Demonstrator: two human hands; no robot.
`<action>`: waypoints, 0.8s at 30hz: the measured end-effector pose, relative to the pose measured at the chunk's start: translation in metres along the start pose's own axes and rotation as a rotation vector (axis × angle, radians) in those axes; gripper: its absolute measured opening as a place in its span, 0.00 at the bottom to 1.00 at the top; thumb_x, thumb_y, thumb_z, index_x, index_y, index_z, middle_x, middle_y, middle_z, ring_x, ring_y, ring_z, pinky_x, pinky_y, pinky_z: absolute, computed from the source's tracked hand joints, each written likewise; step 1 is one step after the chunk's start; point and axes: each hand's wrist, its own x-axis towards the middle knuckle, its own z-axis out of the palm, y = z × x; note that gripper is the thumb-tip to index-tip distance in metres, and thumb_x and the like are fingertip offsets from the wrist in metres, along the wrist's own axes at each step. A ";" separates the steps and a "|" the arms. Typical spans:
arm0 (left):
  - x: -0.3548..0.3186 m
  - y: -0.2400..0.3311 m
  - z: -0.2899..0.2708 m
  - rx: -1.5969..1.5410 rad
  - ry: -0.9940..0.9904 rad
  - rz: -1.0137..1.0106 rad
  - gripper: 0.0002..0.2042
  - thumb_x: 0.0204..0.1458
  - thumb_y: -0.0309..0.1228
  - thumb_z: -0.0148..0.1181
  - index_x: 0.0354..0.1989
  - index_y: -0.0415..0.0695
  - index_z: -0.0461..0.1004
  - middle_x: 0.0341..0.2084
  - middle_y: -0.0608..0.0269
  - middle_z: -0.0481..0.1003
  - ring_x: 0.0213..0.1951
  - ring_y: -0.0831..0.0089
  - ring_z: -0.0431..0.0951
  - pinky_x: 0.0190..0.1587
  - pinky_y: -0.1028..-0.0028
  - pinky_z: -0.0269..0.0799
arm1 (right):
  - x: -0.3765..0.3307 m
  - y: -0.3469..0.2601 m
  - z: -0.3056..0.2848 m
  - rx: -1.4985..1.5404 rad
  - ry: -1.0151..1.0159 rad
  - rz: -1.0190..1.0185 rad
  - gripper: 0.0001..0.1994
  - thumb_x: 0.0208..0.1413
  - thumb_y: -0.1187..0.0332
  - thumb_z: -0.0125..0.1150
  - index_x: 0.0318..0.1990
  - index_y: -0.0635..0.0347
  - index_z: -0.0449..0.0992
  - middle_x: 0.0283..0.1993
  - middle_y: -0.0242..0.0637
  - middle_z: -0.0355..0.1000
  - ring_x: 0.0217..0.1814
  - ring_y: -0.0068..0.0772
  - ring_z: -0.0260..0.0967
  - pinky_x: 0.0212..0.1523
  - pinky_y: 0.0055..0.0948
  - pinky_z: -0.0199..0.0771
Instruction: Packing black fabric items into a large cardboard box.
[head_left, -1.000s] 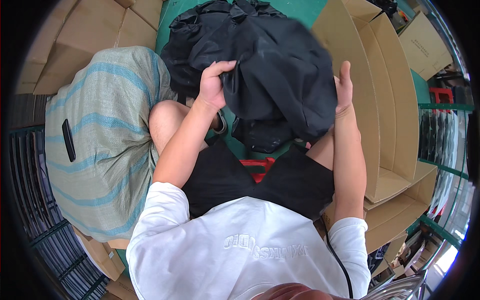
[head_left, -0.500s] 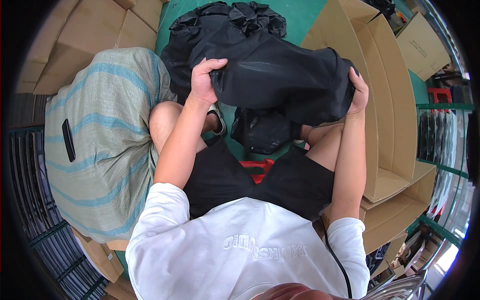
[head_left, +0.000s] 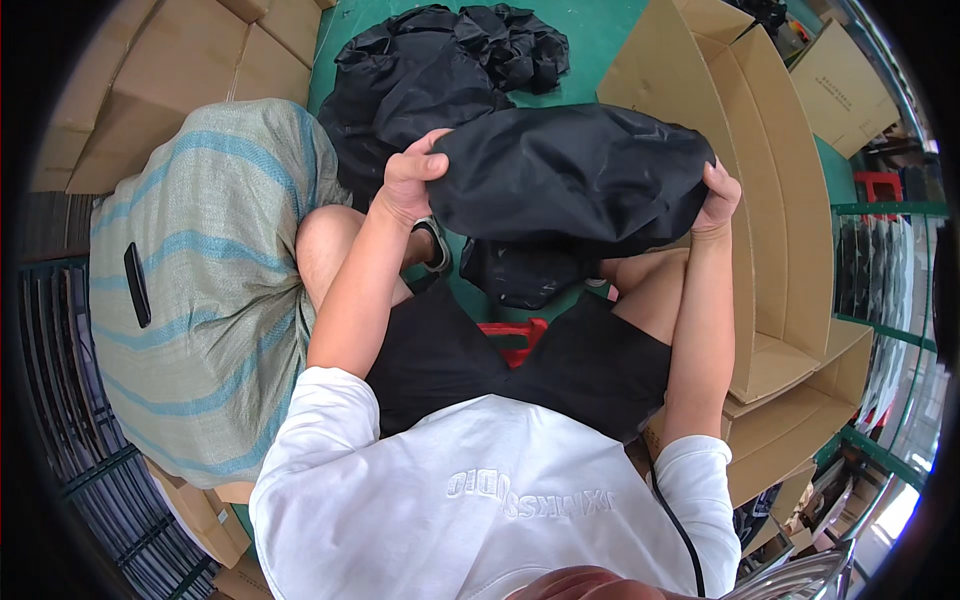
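Observation:
A piece of thin black fabric stretches between my hands above my knees; its exact kind does not show. My left hand grips its left end, thumb on top. The right end is pinched in my right hand, with the fingers partly hidden behind the cloth. Below it, between my shins, hangs or lies more black material; whether it is joined to the held piece I cannot tell. A crumpled heap of black fabric lies on the green floor beyond my left hand.
A stuffed grey-green woven sack with blue stripes stands at my left, a black phone-like object on it. To the right is an open cardboard box. Closed cartons are stacked far left. A red stool shows beneath me.
The held black fabric has come down and nearer, its bulk pulled away from the heap and rounded out between my hands. My left hand has dropped slightly; both keep their grip.

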 end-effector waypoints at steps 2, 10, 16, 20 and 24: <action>0.001 -0.002 -0.003 0.005 -0.036 -0.036 0.24 0.42 0.23 0.66 0.51 0.31 0.75 0.43 0.49 0.81 0.43 0.59 0.83 0.53 0.64 0.78 | -0.003 -0.002 -0.013 -0.009 -0.007 0.022 0.26 0.55 0.69 0.59 0.60 0.75 0.68 0.58 0.54 0.73 0.59 0.49 0.73 0.65 0.45 0.69; -0.001 -0.001 0.005 0.091 0.041 -0.034 0.23 0.39 0.21 0.62 0.49 0.32 0.77 0.41 0.50 0.82 0.40 0.62 0.84 0.49 0.66 0.80 | 0.001 -0.001 0.006 -0.203 0.201 0.100 0.18 0.60 0.71 0.56 0.55 0.75 0.72 0.51 0.50 0.77 0.52 0.42 0.77 0.58 0.38 0.75; -0.002 0.002 0.021 0.176 0.121 0.058 0.18 0.47 0.23 0.62 0.48 0.31 0.76 0.39 0.53 0.81 0.38 0.68 0.83 0.46 0.69 0.80 | -0.007 0.017 0.027 -0.162 0.239 0.013 0.16 0.66 0.67 0.55 0.53 0.72 0.74 0.51 0.47 0.78 0.51 0.37 0.77 0.56 0.36 0.77; -0.028 0.009 0.053 0.294 0.034 0.130 0.18 0.47 0.27 0.64 0.46 0.31 0.77 0.37 0.56 0.81 0.35 0.70 0.82 0.42 0.72 0.79 | -0.037 0.028 0.070 -0.239 0.306 -0.041 0.17 0.65 0.64 0.57 0.52 0.71 0.75 0.50 0.45 0.78 0.51 0.37 0.77 0.55 0.34 0.76; -0.079 0.007 0.113 0.526 -0.154 0.232 0.13 0.38 0.32 0.74 0.20 0.43 0.72 0.18 0.66 0.71 0.24 0.73 0.77 0.27 0.72 0.69 | -0.093 0.010 0.106 -0.459 0.055 -0.004 0.17 0.56 0.62 0.65 0.42 0.71 0.78 0.48 0.44 0.78 0.45 0.34 0.78 0.48 0.32 0.76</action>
